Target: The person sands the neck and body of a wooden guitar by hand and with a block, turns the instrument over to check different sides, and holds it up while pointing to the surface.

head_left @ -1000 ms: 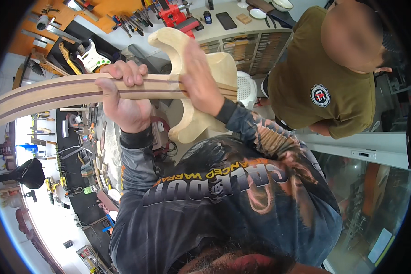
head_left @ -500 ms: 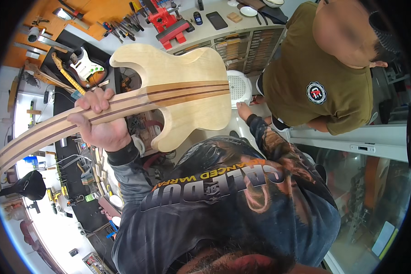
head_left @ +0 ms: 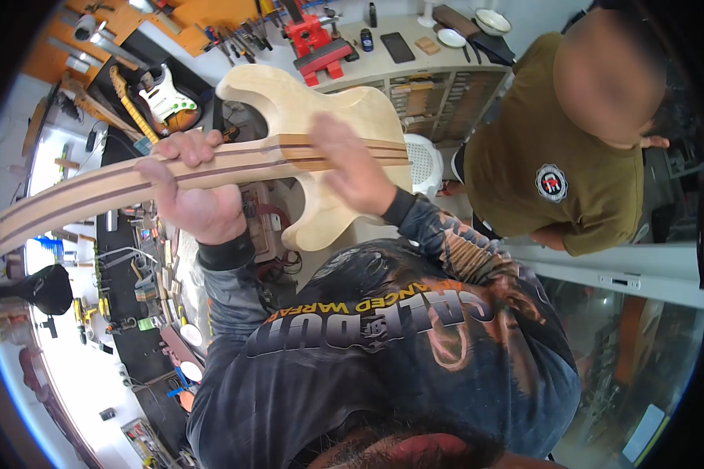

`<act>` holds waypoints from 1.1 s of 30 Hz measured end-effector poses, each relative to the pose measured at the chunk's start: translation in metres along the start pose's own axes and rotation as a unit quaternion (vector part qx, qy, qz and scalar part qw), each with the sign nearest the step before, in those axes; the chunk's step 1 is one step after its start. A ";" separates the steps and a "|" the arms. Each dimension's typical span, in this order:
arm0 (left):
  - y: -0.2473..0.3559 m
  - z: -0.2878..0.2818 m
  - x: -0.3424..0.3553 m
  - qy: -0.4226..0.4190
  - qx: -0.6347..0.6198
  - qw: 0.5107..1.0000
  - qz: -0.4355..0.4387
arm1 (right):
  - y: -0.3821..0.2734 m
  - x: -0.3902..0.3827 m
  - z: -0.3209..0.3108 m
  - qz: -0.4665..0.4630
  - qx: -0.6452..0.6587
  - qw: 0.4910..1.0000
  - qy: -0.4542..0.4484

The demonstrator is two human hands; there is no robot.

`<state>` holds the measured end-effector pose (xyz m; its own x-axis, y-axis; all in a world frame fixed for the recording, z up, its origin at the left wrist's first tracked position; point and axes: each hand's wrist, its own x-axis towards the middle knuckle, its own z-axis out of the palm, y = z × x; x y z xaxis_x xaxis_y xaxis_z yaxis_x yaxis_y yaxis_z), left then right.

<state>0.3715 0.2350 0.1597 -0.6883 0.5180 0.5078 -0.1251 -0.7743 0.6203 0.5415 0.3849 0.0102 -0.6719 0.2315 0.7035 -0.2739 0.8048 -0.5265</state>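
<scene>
An unfinished electric guitar (head_left: pixel 289 98) of pale wood, with darker stripes running along its neck and middle, is held up in front of me, its neck pointing left. My left hand (head_left: pixel 199 187) is wrapped round the neck close to the body, the thumb on the side that shows. Over the striped middle of the body lies my right hand (head_left: pixel 353 168), palm toward the wood, fingers extended and somewhat smeared by motion. Whether its whole palm touches the surface I cannot tell. Part of the body is hidden behind that hand.
A co-worker in an olive shirt (head_left: pixel 516 156) stands at the right, beside a white stool (head_left: pixel 425 156). Behind the guitar a bench carries a red vise (head_left: pixel 314 43). A sunburst guitar (head_left: pixel 167 100) lies at the far left, near a tool-covered black bench (head_left: pixel 121 270).
My right hand has come from beyond the body's right end leftward onto the guitar's wood. The left hand keeps its grip on the neck. The view has shifted slightly.
</scene>
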 end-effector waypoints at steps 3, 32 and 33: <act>-0.015 0.025 -0.008 0.007 0.052 0.998 0.035 | 0.103 -0.110 0.027 0.281 0.006 0.957 0.070; -0.037 0.062 -0.014 0.075 0.098 0.992 0.022 | 0.123 -0.222 0.011 0.519 0.725 0.351 0.288; -0.030 0.059 -0.017 0.067 0.103 0.992 0.014 | 0.126 -0.227 0.003 0.516 0.708 0.377 0.300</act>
<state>0.4292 0.2713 0.1679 -0.7795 0.4343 0.4514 0.0347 -0.6896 0.7234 0.6571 0.4326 -0.2171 -0.7629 0.4469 -0.4673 -0.4587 -0.8834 -0.0960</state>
